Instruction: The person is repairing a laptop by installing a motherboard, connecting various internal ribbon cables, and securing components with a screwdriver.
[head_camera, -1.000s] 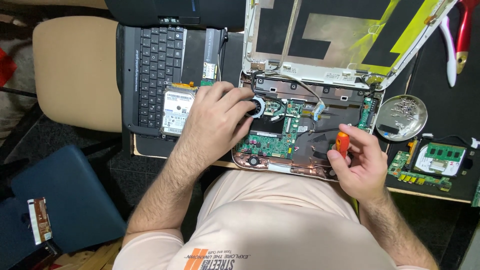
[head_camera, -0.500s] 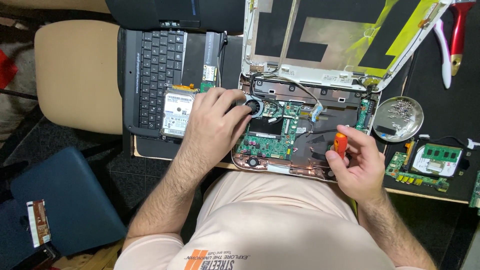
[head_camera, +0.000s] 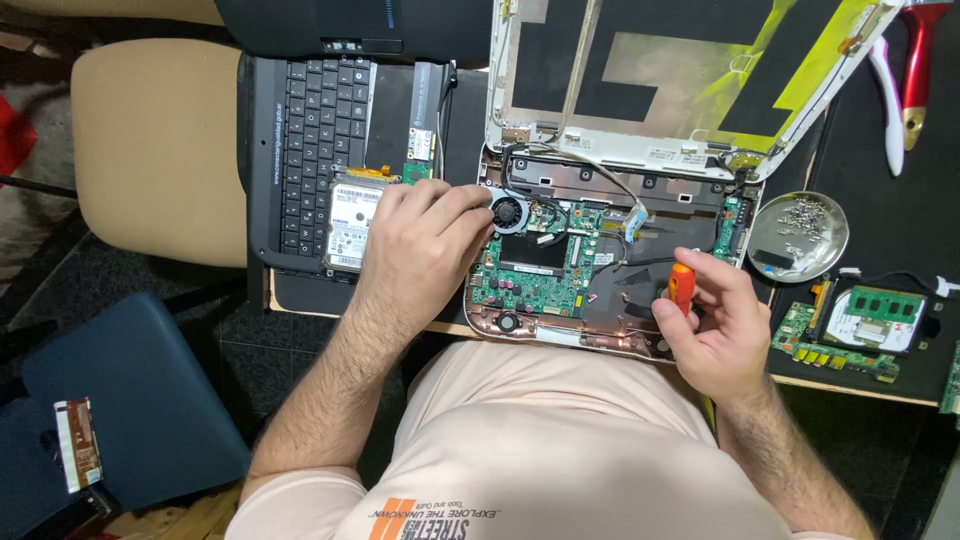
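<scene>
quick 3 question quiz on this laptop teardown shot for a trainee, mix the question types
1. True or false: the right hand holds an orange-handled screwdriver.
2. Where do the left hand fingertips rest? A) round fan B) metal dish of screws C) red-handled pliers
3. Fill in: the silver hard drive lies on a detached black ______.

Key: 1 true; 2 A, at the fan's edge; 3 keyboard.

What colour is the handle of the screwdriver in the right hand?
Orange, seen in the head view: screwdriver handle in the right hand.
</scene>
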